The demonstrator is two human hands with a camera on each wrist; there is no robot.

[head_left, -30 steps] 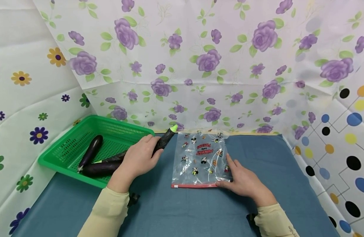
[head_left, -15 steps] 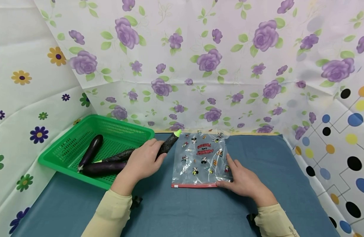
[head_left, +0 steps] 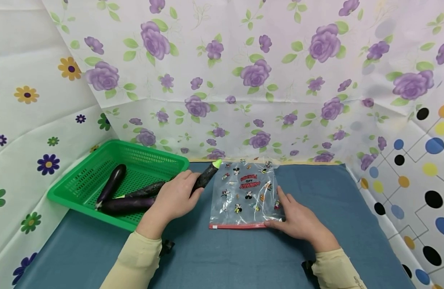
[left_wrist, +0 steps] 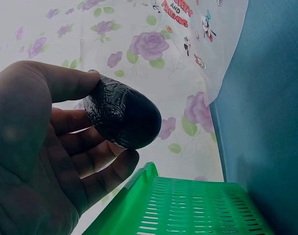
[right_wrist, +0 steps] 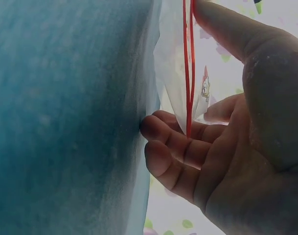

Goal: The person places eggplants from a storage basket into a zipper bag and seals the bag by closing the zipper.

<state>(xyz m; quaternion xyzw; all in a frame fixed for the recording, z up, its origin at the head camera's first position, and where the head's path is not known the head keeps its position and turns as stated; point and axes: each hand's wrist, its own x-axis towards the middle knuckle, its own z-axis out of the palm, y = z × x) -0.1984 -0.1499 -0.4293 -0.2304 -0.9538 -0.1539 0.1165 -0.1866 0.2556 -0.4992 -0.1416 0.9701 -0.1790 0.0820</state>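
In the head view my left hand (head_left: 176,196) holds a dark, bumpy cucumber (head_left: 206,176) with a bright green tip. The tip points away, close to the left edge of a clear zip bag (head_left: 236,204). From the left wrist, the cucumber's rounded dark end (left_wrist: 131,117) shows between thumb and fingers. My right hand (head_left: 299,220) grips the bag's right side, thumb on the red zip strip (head_left: 240,226). The right wrist view shows the red-edged bag mouth (right_wrist: 189,73) between thumb and curled fingers, slightly parted. The bag lies flat, printed with cartoon figures.
A green perforated basket (head_left: 74,202) stands at the left. It holds an upright-lying eggplant (head_left: 111,185), a second eggplant (head_left: 126,204) and another dark bumpy cucumber (head_left: 146,190). Blue cloth (head_left: 222,261) covers the table; a flowered sheet (head_left: 229,132) hangs behind it.
Over the last second my left hand has moved a little to the right with the cucumber, bringing its tip beside the bag. The right hand and bag have stayed put.
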